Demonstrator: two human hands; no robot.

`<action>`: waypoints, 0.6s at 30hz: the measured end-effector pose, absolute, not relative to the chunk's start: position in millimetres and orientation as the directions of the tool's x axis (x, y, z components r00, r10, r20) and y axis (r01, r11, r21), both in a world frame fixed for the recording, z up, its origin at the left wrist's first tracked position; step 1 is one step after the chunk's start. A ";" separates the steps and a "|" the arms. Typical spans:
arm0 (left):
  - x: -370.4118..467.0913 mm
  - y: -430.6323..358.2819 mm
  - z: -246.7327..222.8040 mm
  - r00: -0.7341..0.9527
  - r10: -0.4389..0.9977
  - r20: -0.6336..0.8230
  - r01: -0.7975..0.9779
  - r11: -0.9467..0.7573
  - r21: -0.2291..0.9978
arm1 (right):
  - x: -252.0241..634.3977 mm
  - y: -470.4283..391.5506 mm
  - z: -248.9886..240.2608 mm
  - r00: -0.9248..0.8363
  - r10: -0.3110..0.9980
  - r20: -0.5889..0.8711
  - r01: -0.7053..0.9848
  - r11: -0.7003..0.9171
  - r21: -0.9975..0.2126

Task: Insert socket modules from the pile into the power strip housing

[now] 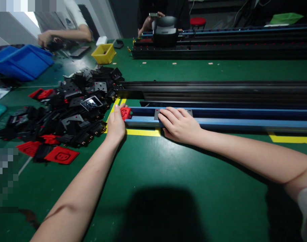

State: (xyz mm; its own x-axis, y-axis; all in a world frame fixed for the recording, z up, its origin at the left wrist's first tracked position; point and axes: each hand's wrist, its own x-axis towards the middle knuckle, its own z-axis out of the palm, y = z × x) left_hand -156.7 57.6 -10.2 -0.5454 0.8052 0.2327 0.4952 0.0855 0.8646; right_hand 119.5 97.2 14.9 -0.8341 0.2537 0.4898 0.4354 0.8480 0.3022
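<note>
Left hand (116, 124) at the near-left end of the blue rail (219, 123), thumb up against the red socket piece (125, 113) seated in the rail's end; the other fingers were mostly hidden behind, so could not tell how tightly they closed. Right hand (180, 126) lay palm down across the rail, fingers slightly spread over the grey module (156, 115), thumb low at the rail's near side; could not tell whether it gripped or just rested. Grey module sat in the rail channel, to the right of the red socket piece and apart from it, mostly covered by the hand. Rail ran off to the right on the green table (133, 161), yellow tape (143, 132) showing along its near edge. Black rails (206, 88) lay parallel just beyond. Left of the left hand: a messy heap of black modules (74, 97), red socket plates (62, 155) at its near edge. Farther back, yellow bin (104, 53), blue bin (24, 60) at far left, and more dark rails (219, 52) across the table. A co-worker (61, 25) in a light top was at upper left; another person (163, 6) in dark clothing stood behind the far rails, near a red stool (198, 22).
</note>
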 end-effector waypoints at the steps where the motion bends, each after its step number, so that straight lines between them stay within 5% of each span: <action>1: -156.7 57.4 -9.8 -0.544 0.806 0.233 0.497 0.085 0.864 | 119.5 97.1 14.9 -0.835 0.255 0.488 0.434 0.850 0.299; 7: -153.9 54.4 -8.0 -0.512 0.825 0.240 0.505 0.064 0.861 | 119.1 96.9 15.0 -0.836 0.260 0.483 0.432 0.854 0.290; 18: -144.2 51.7 -6.4 -0.283 0.901 0.329 0.744 -0.010 0.668 | 119.2 98.0 14.1 -0.837 0.254 0.485 0.435 0.847 0.306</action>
State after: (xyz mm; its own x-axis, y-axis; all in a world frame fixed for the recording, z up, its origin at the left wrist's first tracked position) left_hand -144.2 51.7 -6.4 -0.2828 0.9011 0.3288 0.7442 -0.0101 0.6679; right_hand 119.2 98.0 14.1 -0.8365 0.2544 0.4853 0.4348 0.8471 0.3055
